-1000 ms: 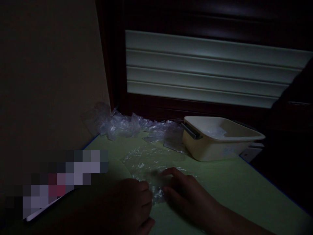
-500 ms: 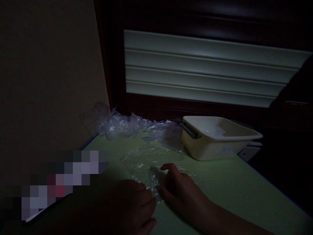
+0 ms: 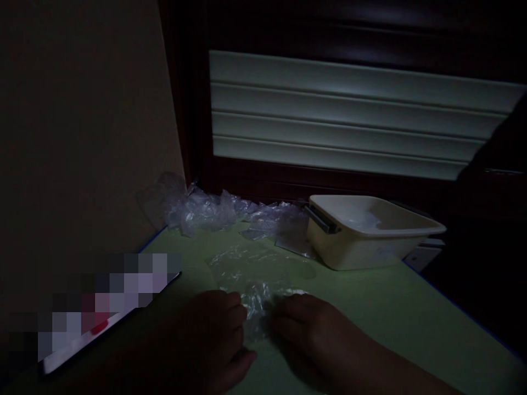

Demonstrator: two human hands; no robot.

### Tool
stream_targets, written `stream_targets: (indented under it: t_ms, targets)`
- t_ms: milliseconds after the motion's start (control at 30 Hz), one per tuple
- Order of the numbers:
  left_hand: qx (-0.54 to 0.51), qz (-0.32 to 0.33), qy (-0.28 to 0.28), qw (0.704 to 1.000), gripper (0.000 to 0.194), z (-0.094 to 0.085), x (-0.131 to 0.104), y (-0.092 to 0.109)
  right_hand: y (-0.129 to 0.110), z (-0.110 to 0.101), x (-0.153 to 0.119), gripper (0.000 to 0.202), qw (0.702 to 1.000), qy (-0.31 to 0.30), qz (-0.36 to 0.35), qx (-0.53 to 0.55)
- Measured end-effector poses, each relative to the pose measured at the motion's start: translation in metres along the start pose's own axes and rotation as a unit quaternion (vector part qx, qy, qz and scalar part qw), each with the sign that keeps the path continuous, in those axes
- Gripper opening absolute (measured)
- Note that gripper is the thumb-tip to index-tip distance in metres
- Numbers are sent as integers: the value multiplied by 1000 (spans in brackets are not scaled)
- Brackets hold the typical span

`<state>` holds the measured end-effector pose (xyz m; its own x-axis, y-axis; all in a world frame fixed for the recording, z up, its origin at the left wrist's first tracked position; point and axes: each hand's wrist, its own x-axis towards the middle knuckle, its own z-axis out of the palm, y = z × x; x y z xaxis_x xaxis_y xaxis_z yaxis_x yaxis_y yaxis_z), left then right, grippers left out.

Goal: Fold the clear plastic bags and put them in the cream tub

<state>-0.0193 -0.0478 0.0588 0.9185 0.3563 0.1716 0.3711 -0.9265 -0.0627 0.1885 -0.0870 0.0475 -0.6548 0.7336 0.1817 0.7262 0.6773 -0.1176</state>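
Observation:
A clear plastic bag [image 3: 257, 307] lies crinkled on the green tabletop [image 3: 415, 323] between my hands. My left hand [image 3: 222, 337] is at its left edge, fingers curled, with the thumb lower down. On the bag's right side rests my right hand [image 3: 304, 323], its fingers bent and pressed together over the plastic. Both hands are dark, and the fingertips are partly hidden. Another flat clear bag [image 3: 263, 263] is spread just beyond them.
Crumpled clear bags [image 3: 206, 211] are heaped along the back edge. A cream bin [image 3: 366, 252] with dark handles stands at the back right, clear plastic inside. A phone-like object [image 3: 107, 323], mostly pixelated, sits at the left. A wall and louvred door rise behind.
My right hand has lowered onto the plastic, its raised index finger now bent down. My left hand has shifted slightly left, and the bag between them looks more spread.

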Motion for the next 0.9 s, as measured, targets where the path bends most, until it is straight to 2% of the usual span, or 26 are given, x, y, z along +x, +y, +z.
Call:
stream_targets:
  t_ms: [167,300,433,533,600,700,767,900]
  targets:
    - [9,-4,24,1000,16,3,-3,13,-5,-4,2,15,1000,13,5,-11]
    - [7,-23,29,999,24,11,-6,23,-3,2,3,12,998,48,-50,-3]
    - [-20,-17,21,999,22,12,-6,24,-1,6,3,17,996,30,-78,37]
    - [-19,-38,18,999,25,10,-6,24,5,5,2,19,997,13,-56,52]
    - [-26,-30,16,999,24,9,-6,24,11,4,1,23,998,13,-26,58]
    - [-36,-8,16,999,20,8,-6,23,19,3,1,27,997,29,18,63]
    - [-28,-13,21,999,20,8,-7,23,20,1,1,30,996,56,24,62]
    - [-21,-18,19,999,21,7,-7,21,12,-2,2,42,990,95,-56,86]
